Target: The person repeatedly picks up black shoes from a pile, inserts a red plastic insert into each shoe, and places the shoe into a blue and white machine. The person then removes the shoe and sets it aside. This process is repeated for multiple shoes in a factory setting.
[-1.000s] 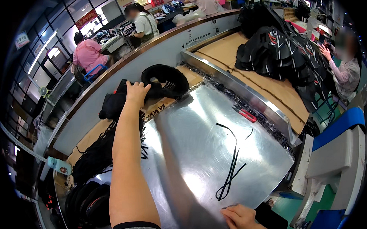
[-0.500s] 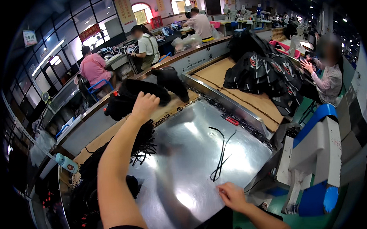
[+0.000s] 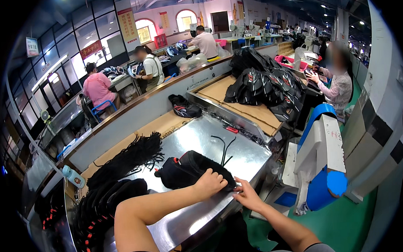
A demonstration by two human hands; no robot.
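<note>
A black fuzzy-lined shoe upper [image 3: 185,170] with red tabs at its far left end lies over the metal tabletop [image 3: 251,156]. My left hand [image 3: 211,183] is closed on its near right part. At the upper's near end, the thumb and fingers of my right hand [image 3: 248,196] close round the edge; what lies between the fingertips is partly hidden. A thin black shoelace [image 3: 223,151] shows behind the upper, its lower part covered by it.
Left on the table are a bundle of black laces [image 3: 128,158] and a row of black uppers [image 3: 107,201]. A black shoe [image 3: 184,106] sits at the far edge. Beyond the metal rim is a pile of uppers [image 3: 264,86]; a blue-and-white machine [image 3: 320,162] stands right. Several people work nearby.
My left hand has come back from the far edge towards me, bringing the black upper over the shoelace. The right hand now meets the upper's near end. The view has shifted.
</note>
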